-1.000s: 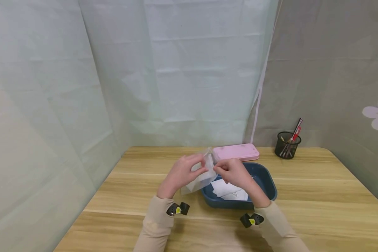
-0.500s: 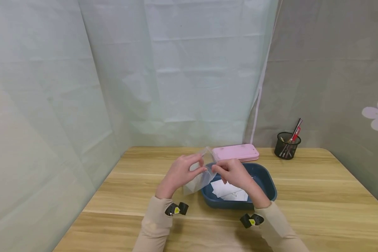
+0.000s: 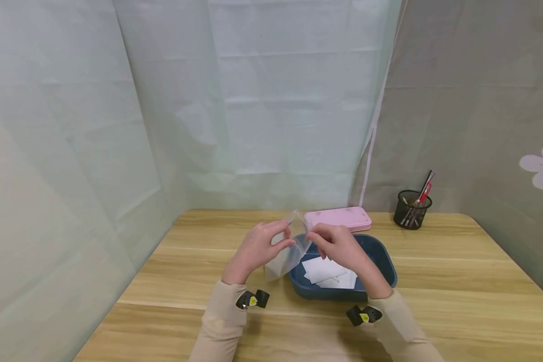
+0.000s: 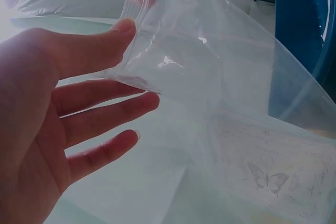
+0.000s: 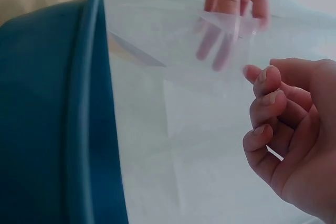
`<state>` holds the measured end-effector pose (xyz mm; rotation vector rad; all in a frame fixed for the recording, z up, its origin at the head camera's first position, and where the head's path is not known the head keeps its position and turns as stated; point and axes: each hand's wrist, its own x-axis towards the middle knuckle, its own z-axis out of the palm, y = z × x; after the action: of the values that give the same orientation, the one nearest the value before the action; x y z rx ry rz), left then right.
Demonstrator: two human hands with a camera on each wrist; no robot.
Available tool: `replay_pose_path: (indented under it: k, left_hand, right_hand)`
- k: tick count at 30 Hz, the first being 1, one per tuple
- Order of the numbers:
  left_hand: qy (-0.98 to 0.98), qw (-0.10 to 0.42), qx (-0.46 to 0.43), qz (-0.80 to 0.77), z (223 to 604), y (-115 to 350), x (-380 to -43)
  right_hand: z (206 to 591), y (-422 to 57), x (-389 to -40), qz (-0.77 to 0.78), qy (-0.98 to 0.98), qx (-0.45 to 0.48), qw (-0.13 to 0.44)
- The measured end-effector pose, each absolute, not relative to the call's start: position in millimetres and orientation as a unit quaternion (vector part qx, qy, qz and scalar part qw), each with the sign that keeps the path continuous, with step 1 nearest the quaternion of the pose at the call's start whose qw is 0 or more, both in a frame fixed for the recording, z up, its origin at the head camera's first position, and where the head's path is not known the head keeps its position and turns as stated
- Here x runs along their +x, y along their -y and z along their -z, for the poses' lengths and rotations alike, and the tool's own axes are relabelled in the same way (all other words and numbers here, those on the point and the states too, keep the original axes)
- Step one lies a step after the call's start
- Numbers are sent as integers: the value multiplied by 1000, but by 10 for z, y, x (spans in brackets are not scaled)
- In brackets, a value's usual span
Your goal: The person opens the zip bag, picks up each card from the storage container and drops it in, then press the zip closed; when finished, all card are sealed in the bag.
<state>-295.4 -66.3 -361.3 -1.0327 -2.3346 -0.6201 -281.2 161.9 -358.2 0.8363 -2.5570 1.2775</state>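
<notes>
- Left grip: pinching the zip edge of the clear bag; outer fingers spread;
- Right grip: pinching the bag's opposite edge; other fingers curled;
- Bag: between both grips, by the tray's left end; mouth parted;
- Tray: on the surface, holding white papers; pink case behind.

Both forearms reach forward from the lower edge of the head view, the left and the right angling inward, both in beige sleeves. The left hand bends towards the right, thumb and index finger arched with their tips near each other; three lower fingers spread almost straight. Opposite it, the right hand brings thumb and index finger together, its remaining fingers curled towards the palm.
</notes>
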Motion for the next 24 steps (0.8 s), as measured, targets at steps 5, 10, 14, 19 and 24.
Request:
replay_pose_path:
  k: [5,10,14,19,24]
  left_hand:
    - [866,242,-373,231,3605,675,-2949]
    - [869,235,-370,231,3607,687,-2948]
    - [870,230,-367,236,3605,705,-2945]
    - [872,224,-365,238,3598,716,-2939]
    - [873,215,-363,243,3605,721,-2950]
  right_hand:
    - [3517,-1717,-2832,-434,854,257,127]
    - [3461,-1849,-2910,-384,875,248,158]
    - [3404,-1912,-2988,-317,897,271,149]
    - [3366,-1931,-3085,-245,913,313,92]
    - [3414,-1888,-3191,-179,919,350,25]
